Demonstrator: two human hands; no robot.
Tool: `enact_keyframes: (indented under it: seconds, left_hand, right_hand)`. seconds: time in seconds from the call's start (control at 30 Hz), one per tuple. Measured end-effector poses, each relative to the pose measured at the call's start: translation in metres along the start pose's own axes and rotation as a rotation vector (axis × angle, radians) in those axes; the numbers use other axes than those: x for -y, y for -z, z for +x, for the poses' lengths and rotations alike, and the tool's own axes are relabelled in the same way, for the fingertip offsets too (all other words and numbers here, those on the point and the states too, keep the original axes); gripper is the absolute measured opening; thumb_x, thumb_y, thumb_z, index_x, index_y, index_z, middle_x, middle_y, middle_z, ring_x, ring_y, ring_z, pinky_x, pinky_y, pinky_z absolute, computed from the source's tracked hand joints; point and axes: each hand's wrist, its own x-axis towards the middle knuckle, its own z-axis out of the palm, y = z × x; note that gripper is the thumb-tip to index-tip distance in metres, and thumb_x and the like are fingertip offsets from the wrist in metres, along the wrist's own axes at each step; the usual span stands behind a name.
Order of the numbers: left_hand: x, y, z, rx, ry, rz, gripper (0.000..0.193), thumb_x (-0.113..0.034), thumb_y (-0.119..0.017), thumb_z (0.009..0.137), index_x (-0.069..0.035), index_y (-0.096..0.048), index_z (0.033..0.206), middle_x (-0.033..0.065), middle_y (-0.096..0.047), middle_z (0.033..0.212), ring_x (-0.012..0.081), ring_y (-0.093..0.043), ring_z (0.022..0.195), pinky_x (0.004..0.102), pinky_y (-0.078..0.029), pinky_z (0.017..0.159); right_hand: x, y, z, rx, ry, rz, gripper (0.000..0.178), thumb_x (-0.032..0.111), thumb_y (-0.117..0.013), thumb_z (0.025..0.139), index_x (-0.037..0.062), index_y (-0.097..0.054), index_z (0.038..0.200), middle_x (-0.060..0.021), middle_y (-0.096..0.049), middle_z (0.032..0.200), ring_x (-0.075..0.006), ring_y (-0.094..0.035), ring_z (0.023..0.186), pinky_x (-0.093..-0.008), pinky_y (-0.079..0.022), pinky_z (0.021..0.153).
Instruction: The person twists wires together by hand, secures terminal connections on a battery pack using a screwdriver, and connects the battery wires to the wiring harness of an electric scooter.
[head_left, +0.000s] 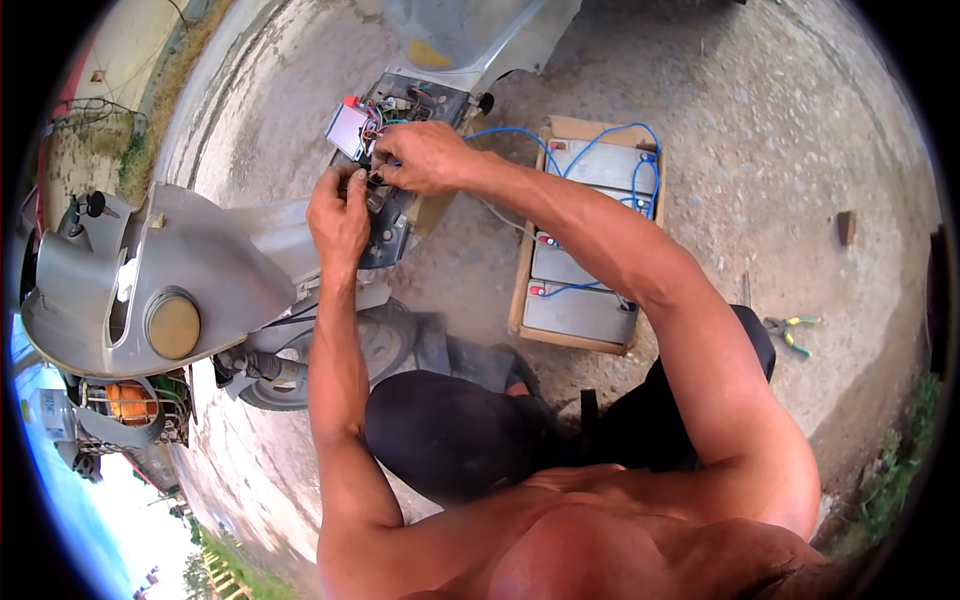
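Both my hands work at the opened floor bay of a grey electric scooter [210, 250] lying on its side. My left hand [338, 215] is closed around a small dark part at the edge of the bay. My right hand [425, 157] pinches the coloured wires next to a silver controller box [349, 129]. What exactly sits between the fingers is hidden by the hands.
A cardboard tray [520, 290] holds three grey batteries [580, 310] linked by blue wires [600, 140], right of the scooter. Pliers with yellow-green handles [790, 330] lie on the concrete at right. A small brick [846, 227] sits farther right. The scooter's front wheel [370, 345] is by my knee.
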Motion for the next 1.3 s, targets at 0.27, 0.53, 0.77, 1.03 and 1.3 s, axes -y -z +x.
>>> enact_keyframes:
  seconds: [0.27,0.53,0.77,1.03,1.3]
  left_hand:
    - [0.008,0.005,0.001,0.052,-0.391,0.271,0.017,-0.01,-0.07,0.093,-0.003,-0.07,0.109,0.0152,-0.068,0.093,0.0326,-0.07,0.089,0.0413,-0.054,0.079]
    - [0.023,0.007,0.011,0.383,0.516,-0.531,0.029,-0.031,-0.062,0.104,-0.005,-0.066,0.093,0.0058,-0.065,0.074,0.0121,-0.057,0.056,0.027,-0.041,0.049]
    - [-0.001,0.01,-0.002,0.153,0.191,-0.153,0.035,-0.034,-0.064,0.103,0.0,-0.069,0.103,0.0092,-0.07,0.081,0.0164,-0.062,0.063,0.0294,-0.048,0.057]
    - [0.013,-0.006,0.011,0.208,0.257,-0.19,0.025,-0.027,-0.062,0.102,-0.002,-0.066,0.098,0.0049,-0.06,0.07,0.0156,-0.056,0.059,0.0306,-0.044,0.054]
    - [-0.004,0.004,0.002,0.163,0.36,-0.28,0.022,-0.025,-0.065,0.101,-0.003,-0.066,0.099,0.0049,-0.06,0.066,0.017,-0.057,0.057,0.0329,-0.045,0.052]
  right_hand:
    - [-0.002,-0.004,0.007,0.011,0.004,-0.024,0.022,0.027,-0.068,0.084,0.0093,-0.076,0.095,-0.0171,-0.074,0.095,-0.0395,-0.07,0.094,-0.0516,-0.054,0.081]
    - [-0.005,-0.004,0.007,0.001,0.002,0.067,0.023,0.028,-0.067,0.085,0.0099,-0.076,0.097,-0.0181,-0.074,0.096,-0.0397,-0.07,0.095,-0.0517,-0.054,0.082]
    - [-0.007,-0.004,0.005,0.016,0.033,0.022,0.024,0.029,-0.066,0.086,0.0094,-0.075,0.098,-0.017,-0.074,0.099,-0.0392,-0.07,0.097,-0.0513,-0.054,0.084]
    - [0.003,-0.003,0.002,-0.013,0.026,-0.03,0.024,0.028,-0.066,0.088,0.0083,-0.074,0.099,-0.0148,-0.072,0.106,-0.0378,-0.069,0.102,-0.0511,-0.053,0.086]
    - [0.004,-0.001,0.002,-0.031,-0.004,-0.017,0.026,0.029,-0.064,0.09,0.0065,-0.073,0.101,-0.0162,-0.072,0.107,-0.0392,-0.068,0.103,-0.0515,-0.053,0.087]
